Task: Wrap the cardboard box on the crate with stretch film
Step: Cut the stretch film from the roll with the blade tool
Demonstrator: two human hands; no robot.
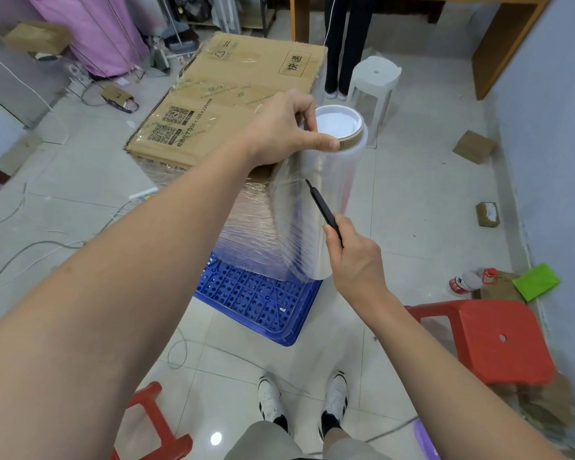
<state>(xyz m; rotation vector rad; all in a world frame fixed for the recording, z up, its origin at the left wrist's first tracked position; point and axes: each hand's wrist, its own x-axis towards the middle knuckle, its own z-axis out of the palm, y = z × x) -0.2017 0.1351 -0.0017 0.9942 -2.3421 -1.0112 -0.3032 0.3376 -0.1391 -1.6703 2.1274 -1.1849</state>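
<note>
Left hand [281,127] clamped on stretch film roll [326,200] top rim, right hand [356,257] gripping black cutter [322,207]; film thin, clingy, likely tear-prone — hold by stiff core.

Red stool [488,340], white stool [374,84], green sheet [536,282], small cardboard box [474,147], tiled floor [422,207]

- Pale glossy floor tiles [412,200], loose cables trailing across them.
- Red plastic stool [498,340] at right; white stool [375,81] farther back.
- Grey-blue wall [551,134] on right.
- Wooden table leg [498,44].
</note>
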